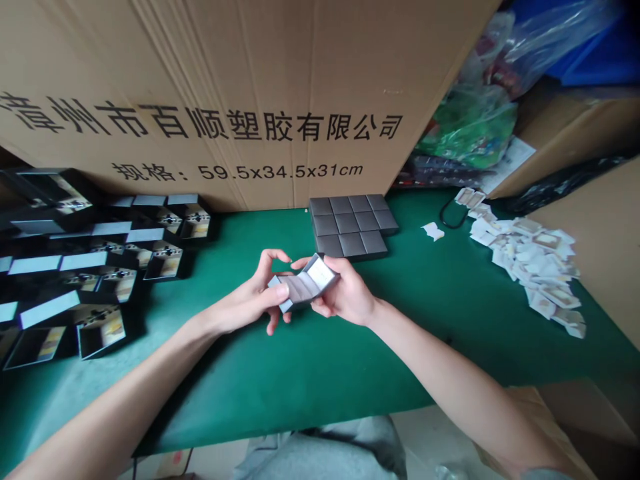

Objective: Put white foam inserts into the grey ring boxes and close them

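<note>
Between my hands, above the green table, is a small grey jewellery box (303, 288) with its lid raised. Its inside shows a pale lining with a slit cushion and a whitish lid panel. My left hand (267, 288) grips the base, thumb pressed on the front of the lining and some fingers spread away. Around the lid and back side my right hand (347, 290) is wrapped. Just behind my hands lies a block of several closed dark grey boxes (350, 223), set edge to edge on the table.
Rows of open black boxes (103, 323) fill the left side. A heap of small white pieces (533, 260) lies at right, near a black loop (445, 217) and one loose white piece (433, 231). A large cardboard carton (240, 67) walls off the back of the green table (300, 387).
</note>
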{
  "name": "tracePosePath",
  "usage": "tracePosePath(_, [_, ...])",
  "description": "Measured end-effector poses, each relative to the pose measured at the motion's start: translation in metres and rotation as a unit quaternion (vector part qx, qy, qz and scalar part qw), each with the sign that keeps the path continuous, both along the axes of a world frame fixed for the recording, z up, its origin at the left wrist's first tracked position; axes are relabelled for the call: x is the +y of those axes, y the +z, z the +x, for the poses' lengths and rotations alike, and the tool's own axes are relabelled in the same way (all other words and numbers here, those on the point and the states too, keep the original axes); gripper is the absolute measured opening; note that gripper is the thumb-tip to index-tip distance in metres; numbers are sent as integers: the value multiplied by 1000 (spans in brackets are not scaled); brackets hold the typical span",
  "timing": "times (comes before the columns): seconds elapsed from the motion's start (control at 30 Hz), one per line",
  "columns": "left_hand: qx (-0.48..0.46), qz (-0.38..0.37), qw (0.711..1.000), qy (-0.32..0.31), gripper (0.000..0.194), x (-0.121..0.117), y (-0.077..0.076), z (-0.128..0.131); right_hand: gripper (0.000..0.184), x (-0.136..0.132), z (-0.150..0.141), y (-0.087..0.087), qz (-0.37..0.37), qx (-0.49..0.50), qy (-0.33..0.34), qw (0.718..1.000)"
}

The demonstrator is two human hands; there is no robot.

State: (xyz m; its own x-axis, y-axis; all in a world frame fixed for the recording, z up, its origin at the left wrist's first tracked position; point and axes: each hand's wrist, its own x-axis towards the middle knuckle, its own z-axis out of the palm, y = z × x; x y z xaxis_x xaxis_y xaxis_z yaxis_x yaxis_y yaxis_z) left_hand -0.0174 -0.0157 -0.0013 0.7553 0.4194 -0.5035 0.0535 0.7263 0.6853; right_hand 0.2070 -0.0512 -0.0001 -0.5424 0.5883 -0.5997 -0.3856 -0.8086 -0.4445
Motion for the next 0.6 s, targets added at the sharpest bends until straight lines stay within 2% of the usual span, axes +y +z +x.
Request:
tracePosePath(0.1, [18, -2, 998, -60, 68, 0, -1, -1, 52, 0, -2, -2, 31, -25, -10, 999])
tracePosePath(0.23, [11, 37, 993, -111, 86, 6, 1, 0, 47, -1, -2, -1, 69, -22, 2, 997])
tracePosePath(0.4, [-7, 61, 994, -88, 82, 7, 1, 1, 38, -2, 0, -1, 93, -12, 25, 995])
tracePosePath(0.6, [20, 61, 997, -53, 76, 5, 0, 1, 39, -3, -1, -2, 118, -61, 26, 991])
